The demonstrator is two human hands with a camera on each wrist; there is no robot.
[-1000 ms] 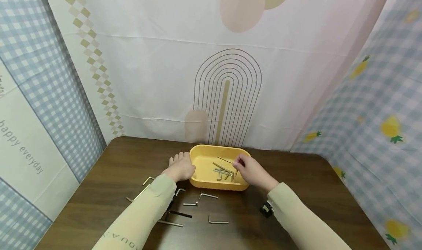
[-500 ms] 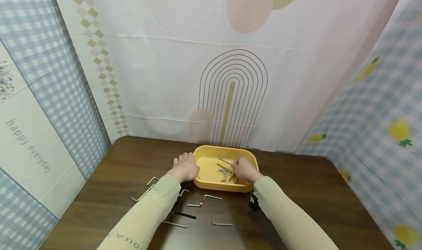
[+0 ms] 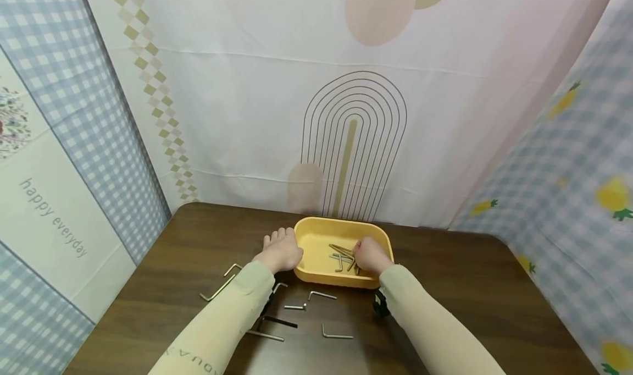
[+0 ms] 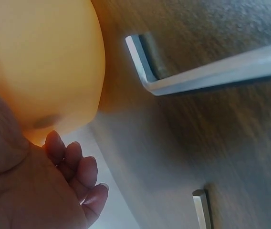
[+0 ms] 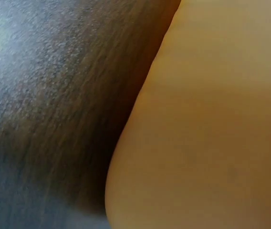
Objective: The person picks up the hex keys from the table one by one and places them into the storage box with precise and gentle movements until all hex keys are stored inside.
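A yellow oblong tray (image 3: 309, 279) stands at the back of the table. Several L-shaped hex keys (image 3: 340, 262) lie in its right half. My left hand (image 3: 282, 251) grips the tray's left end, thumb over the rim; in the left wrist view its curled fingers (image 4: 87, 174) show by the outer wall. Inside the tray, on the right, my right hand (image 3: 372, 255) holds the end of a thin hex key low among the others. Its fingertips are partly hidden. Only the tray's outer wall (image 5: 207, 124) and the table fill the right wrist view.
More hex keys lie loose on the brown table (image 3: 425, 320): a gold one (image 3: 217, 288) at the left, a black one (image 3: 280, 322), and silver ones, including one in front (image 3: 337, 336). A patterned cloth (image 3: 237, 116) hangs behind the table.
My right hand has moved down into the tray, lowering the thin hex key onto the others. My left hand stays on the tray's left end. The head view has shifted slightly.
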